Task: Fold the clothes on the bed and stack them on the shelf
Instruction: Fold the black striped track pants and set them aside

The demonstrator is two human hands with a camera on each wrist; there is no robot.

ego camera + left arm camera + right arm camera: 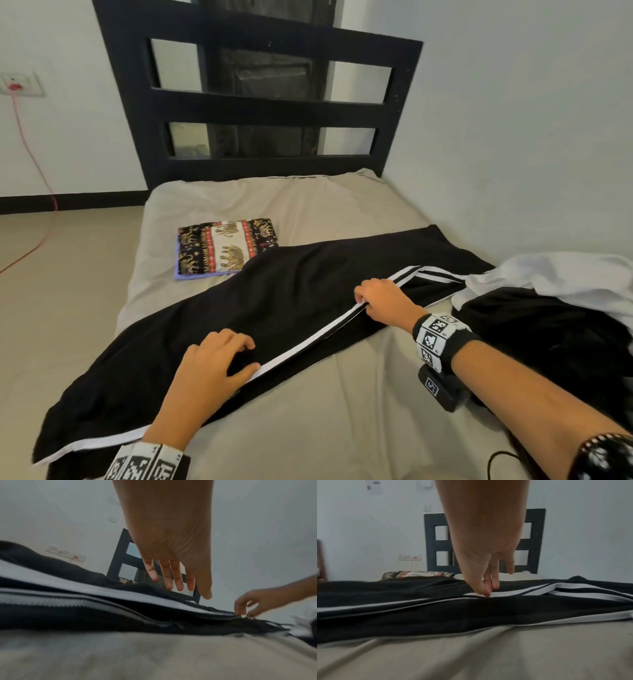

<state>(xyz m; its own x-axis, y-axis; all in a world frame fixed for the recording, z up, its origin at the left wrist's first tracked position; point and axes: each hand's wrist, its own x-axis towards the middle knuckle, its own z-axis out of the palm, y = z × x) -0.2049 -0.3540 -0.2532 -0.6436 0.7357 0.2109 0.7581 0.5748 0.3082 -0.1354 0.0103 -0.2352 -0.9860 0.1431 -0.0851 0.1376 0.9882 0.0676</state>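
Got the black track pants (281,294) laid across the bed under both hands: left hand (212,363) open, pressing them flat, right hand (380,301) pinching the white stripe (308,346) to line the legs up

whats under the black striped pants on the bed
The beige sheet shows all around the black pants, which also overlap a corner of the folded elephant-print cloth. Anything else beneath is hidden.

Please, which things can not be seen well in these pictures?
- The shelf: in no view.
- The white garment and the dark heap: cut by the right edge of the head view.
- The black trousers: their lower left end leaves the head view.
- The left hand: whether it grips; the left wrist view is blurred.
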